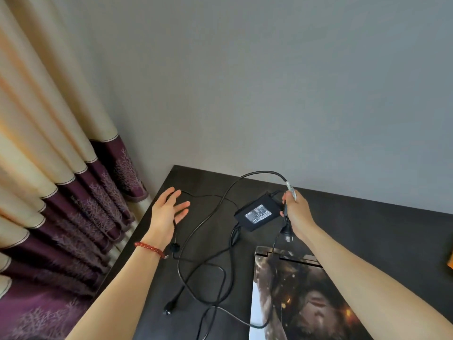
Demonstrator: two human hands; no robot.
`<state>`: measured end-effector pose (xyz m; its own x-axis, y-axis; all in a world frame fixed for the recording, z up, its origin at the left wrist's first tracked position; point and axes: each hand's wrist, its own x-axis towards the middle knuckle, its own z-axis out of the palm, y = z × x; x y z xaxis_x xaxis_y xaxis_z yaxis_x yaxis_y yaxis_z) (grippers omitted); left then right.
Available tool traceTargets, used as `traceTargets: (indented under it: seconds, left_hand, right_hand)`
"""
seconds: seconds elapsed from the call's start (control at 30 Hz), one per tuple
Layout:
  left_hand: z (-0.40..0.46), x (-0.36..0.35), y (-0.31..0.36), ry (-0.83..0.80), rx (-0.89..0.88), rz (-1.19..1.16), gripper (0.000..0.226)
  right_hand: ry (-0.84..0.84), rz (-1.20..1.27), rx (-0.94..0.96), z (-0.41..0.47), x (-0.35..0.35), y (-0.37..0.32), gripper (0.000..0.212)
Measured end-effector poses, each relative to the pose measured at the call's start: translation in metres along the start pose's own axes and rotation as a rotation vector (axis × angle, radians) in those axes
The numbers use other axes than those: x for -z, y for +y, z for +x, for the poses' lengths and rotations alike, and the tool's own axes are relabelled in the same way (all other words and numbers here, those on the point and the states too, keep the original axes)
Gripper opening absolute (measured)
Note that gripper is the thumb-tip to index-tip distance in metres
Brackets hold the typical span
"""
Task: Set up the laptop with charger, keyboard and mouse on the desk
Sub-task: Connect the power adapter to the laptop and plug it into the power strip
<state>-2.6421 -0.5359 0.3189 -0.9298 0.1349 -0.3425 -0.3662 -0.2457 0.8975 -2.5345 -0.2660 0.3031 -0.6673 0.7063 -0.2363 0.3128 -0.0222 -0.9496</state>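
Observation:
A black charger brick point(257, 213) with a grey label lies on the dark desk point(367, 224) near its back edge. Its black cables point(203, 263) loop loosely across the desk's left half. My right hand point(297, 214) grips the power cable just right of the brick, and the plug point(286, 233) hangs below my fist. Over the desk's left part, my left hand point(169, 212) hovers with fingers spread, a thin cable running under the palm. The closed laptop point(301, 298), its lid covered by a dark picture, lies at the front of the desk.
A cream and purple curtain point(73, 204) hangs left of the desk, close to its edge. A grey wall point(269, 82) stands right behind the desk. An orange object point(450, 262) peeks in at the right border. A cable end with a black connector point(169, 307) lies near the desk's left edge.

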Motion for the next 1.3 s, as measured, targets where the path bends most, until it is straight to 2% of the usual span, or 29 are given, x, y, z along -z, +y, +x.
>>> traceTargets:
  seconds: [0.1, 0.3, 0.47, 0.6, 0.73, 0.83, 0.9, 1.0, 1.07, 1.13, 1.17, 1.23, 1.3]
  left_hand:
    - [0.009, 0.006, -0.011, 0.047, 0.0, 0.122, 0.036]
    - [0.031, 0.006, -0.042, -0.006, 0.012, 0.506, 0.048]
    - [0.06, -0.02, -0.06, 0.048, 0.023, 0.84, 0.069]
    - [0.068, -0.028, -0.074, -0.007, 0.0, 1.023, 0.08]
    - [0.069, -0.023, -0.086, -0.053, 0.021, 1.148, 0.084]
    - [0.065, -0.013, -0.088, -0.053, -0.05, 1.393, 0.078]
    - [0.057, -0.007, -0.087, -0.061, -0.053, 1.353, 0.07]
    - [0.04, 0.01, -0.086, 0.004, -0.098, 1.123, 0.052]
    - [0.025, 0.03, -0.086, 0.059, -0.078, 1.097, 0.041]
    - [0.008, 0.051, -0.089, 0.092, -0.005, 1.169, 0.039]
    - [-0.003, 0.059, -0.091, 0.111, -0.025, 1.228, 0.039]
    - [-0.027, 0.069, -0.097, 0.117, -0.292, 1.401, 0.034]
    - [-0.042, 0.076, -0.108, 0.074, -0.579, 1.467, 0.029]
  right_hand:
    - [0.07, 0.115, -0.117, 0.025, -0.001, 0.01, 0.023]
    - [0.214, 0.267, -0.305, 0.053, 0.003, 0.031, 0.028]
    - [0.242, 0.321, -0.462, 0.079, 0.003, 0.052, 0.03]
    - [0.2, 0.456, -0.578, 0.096, 0.002, 0.068, 0.026]
    - [0.13, 0.347, -0.583, 0.11, -0.004, 0.08, 0.024]
    - [0.08, 0.17, -0.589, 0.111, -0.004, 0.087, 0.011]
    - [0.024, 0.045, -0.554, 0.108, -0.002, 0.093, 0.027]
    - [-0.021, -0.256, -0.385, 0.096, -0.001, 0.096, 0.056]
    - [-0.01, -0.46, -0.232, 0.079, -0.007, 0.096, 0.06]
    - [-0.001, -0.642, -0.056, 0.056, -0.015, 0.096, 0.058]
    - [-0.007, -0.716, 0.032, 0.043, -0.02, 0.098, 0.055]
    - [-0.058, -0.742, 0.154, 0.012, -0.035, 0.101, 0.049]
    - [-0.219, -0.633, 0.249, -0.019, -0.048, 0.102, 0.041]
